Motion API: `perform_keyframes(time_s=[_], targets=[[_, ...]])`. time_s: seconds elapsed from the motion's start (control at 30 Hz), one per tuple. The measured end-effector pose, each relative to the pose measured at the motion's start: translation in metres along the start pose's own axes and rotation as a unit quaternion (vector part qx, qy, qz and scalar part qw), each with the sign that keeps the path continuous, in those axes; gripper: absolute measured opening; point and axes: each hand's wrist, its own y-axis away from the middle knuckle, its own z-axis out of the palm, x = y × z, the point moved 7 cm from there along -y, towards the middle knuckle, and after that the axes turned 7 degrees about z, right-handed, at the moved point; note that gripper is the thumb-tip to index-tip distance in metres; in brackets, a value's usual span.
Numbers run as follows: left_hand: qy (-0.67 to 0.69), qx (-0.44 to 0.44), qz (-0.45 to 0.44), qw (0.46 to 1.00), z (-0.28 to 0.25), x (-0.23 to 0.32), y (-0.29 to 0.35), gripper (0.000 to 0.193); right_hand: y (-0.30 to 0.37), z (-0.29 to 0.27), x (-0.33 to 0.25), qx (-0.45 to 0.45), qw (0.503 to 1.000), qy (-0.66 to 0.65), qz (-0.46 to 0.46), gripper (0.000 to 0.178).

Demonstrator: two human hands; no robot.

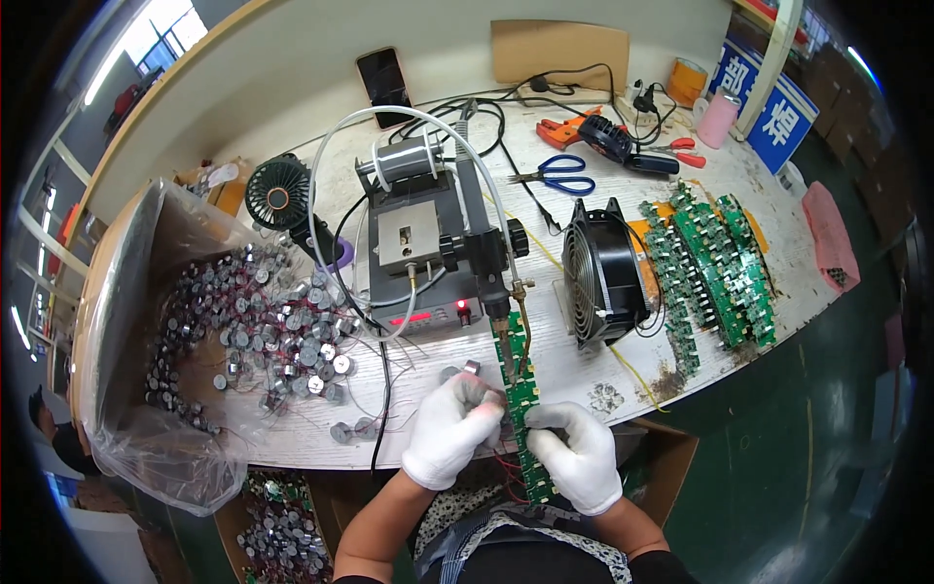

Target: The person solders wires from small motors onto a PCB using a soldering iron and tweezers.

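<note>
A long green circuit board strip (523,394) runs from under the soldering iron tip (508,355) toward my body, past the table's front edge. My right hand (574,456), in a white glove, has its thumb and fingers closed on the strip's right edge. On the left side, my left hand (452,433), also gloved, is pinched close beside the strip, near the iron tip. What its fingertips hold is hidden. Thin red wires (510,469) hang below, between the hands. Small round grey motors (472,368) lie just behind my left hand.
The soldering machine (418,253) with its solder spool (404,161) stands ahead. Many motors (292,360) spill from a plastic-lined box (122,321) at left. A black fan (603,273), stacked green boards (715,268), blue scissors (564,175) and a phone (384,86) surround it.
</note>
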Motion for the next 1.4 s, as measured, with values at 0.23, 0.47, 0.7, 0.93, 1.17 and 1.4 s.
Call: perform_keyframes(time_s=[0.23, 0.47, 0.7, 0.93, 1.17, 1.4], targets=[[-0.379, 0.186, 0.380, 0.823, -0.044, 0.066, 0.050, 0.016, 0.000, -0.006, -0.028, 0.066, 0.967, 0.195, -0.150, 0.016], [-0.600, 0.311, 0.235, 0.699, -0.106, 0.077, 0.095, 0.021, -0.002, 0.002, -0.031, 0.057, 0.962, 0.213, -0.160, 0.017], [-0.639, 0.217, 0.227, 0.702, -0.099, 0.054, 0.074, 0.022, -0.002, 0.006, -0.035, 0.052, 0.957, 0.231, -0.167, 0.017], [-0.388, 0.338, 0.313, 0.798, -0.107, 0.046, 0.072, 0.032, 0.000, 0.008, -0.037, 0.034, 0.950, 0.241, -0.194, 0.019], [-0.414, 0.050, 0.313, 0.853, -0.019, 0.016, 0.055, 0.078, -0.001, 0.010, -0.033, -0.023, 0.963, 0.213, -0.166, 0.020], [-0.560, -0.035, 0.406, 0.721, 0.019, 0.016, 0.060, 0.062, -0.001, 0.007, -0.023, -0.007, 0.977, 0.149, -0.152, 0.014]])
